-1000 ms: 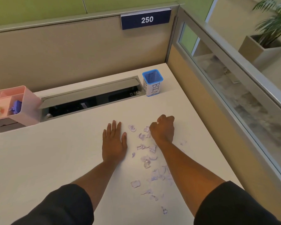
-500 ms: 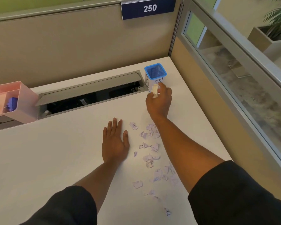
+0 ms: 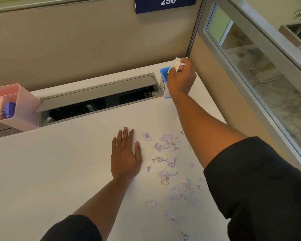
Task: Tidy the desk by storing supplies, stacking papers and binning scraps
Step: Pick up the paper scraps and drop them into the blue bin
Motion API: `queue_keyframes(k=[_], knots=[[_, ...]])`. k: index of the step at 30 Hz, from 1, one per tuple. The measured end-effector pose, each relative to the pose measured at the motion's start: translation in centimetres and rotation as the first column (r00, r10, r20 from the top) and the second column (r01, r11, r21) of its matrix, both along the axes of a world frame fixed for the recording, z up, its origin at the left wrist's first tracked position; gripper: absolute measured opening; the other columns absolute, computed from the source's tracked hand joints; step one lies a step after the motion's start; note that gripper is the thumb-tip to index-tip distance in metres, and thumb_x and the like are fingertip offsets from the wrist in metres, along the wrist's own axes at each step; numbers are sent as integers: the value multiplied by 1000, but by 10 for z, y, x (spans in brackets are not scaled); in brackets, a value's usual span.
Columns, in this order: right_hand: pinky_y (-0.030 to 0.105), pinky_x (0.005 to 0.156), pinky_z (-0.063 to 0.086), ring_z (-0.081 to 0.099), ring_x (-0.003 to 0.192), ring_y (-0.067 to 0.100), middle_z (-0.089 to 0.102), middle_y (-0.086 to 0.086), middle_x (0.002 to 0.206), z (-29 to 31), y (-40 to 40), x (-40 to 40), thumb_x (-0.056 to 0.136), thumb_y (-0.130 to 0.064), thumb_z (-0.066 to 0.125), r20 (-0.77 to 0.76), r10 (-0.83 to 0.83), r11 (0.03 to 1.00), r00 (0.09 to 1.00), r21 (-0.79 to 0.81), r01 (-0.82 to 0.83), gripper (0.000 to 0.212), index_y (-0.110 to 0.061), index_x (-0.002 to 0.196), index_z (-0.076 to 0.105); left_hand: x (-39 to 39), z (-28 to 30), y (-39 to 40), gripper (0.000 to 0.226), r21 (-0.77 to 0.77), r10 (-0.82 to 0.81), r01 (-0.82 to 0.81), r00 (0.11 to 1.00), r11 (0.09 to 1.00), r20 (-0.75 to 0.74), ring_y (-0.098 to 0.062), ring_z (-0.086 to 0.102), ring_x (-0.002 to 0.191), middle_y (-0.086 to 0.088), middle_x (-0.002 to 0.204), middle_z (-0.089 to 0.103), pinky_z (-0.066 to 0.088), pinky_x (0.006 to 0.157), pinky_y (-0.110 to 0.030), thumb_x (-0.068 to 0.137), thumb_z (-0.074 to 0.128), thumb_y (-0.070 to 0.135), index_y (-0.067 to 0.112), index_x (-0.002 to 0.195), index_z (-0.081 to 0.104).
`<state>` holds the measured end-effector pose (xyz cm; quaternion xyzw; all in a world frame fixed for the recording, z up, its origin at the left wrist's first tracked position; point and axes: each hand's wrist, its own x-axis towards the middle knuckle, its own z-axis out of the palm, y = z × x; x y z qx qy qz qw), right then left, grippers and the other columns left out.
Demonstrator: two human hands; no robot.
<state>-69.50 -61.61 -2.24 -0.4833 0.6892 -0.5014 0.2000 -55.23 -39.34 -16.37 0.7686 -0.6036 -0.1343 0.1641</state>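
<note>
**Scraps poised over the bin**

The white desk (image 3: 59, 171) fills the view, its open cable trough (image 3: 97, 100) running along the far edge. At the far left edge sits a pink organiser (image 3: 24, 105). In the far right corner stands the small blue-rimmed bin (image 3: 163, 79), and the right hand (image 3: 181, 77) hangs right over its mouth, fingers curled round a wad of torn paper (image 3: 176, 64). The left hand (image 3: 125, 157) lies flat on the desk, fingers straight, holding nothing. Just to its right a scatter of paper scraps (image 3: 167, 160) trails toward the near edge. The risk: that bin is narrow, so a release off-centre could drop bits down beside it or into the trough, and the reaching forearm could sweep loose scraps off the right edge.
</note>
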Motion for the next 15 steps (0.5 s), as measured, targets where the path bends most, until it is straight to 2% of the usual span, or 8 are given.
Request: queue_keyframes(k=[3, 6, 10, 15], knots=[[28, 77, 50, 58, 104, 21, 62, 7, 112, -1, -11, -1, 87, -15, 63, -32, -2, 999, 999, 45, 4, 31, -12, 117, 58, 0, -1, 0, 56, 2, 2, -2, 1000, 1000, -3, -11, 1, 155, 7, 167, 10, 7, 127, -39, 105, 24, 45, 27, 158, 22], [36, 80, 52, 54, 109, 23, 63, 3, 115, -7, -17, -6, 86, -26, 64, -189, 13, 986, 982, 166, 19, 34, -19, 118, 55, 1, -2, 0, 57, 8, 3, -3, 1000, 1000, 1, -11, 0, 155, 7, 168, 9, 6, 127, -37, 104, 21, 47, 28, 159, 21], [32, 81, 48, 45, 114, 21, 57, 1, 121, -16, -15, -9, 87, -37, 62, -329, 42, 982, 943, 186, 21, 42, -18, 123, 52, 0, -2, -1, 56, 3, 7, -7, 1000, 1000, -4, -11, 1, 155, 8, 168, 10, 5, 127, -36, 105, 23, 46, 29, 158, 21], [26, 72, 40, 45, 110, 24, 53, 7, 119, -29, 11, -5, 86, -34, 64, -310, 21, 998, 950, 70, 1, 39, -14, 119, 57, 0, -2, -1, 58, 2, 12, -12, 1000, 1000, 6, -12, 2, 155, 7, 167, 11, 5, 127, -36, 104, 20, 48, 28, 158, 22]])
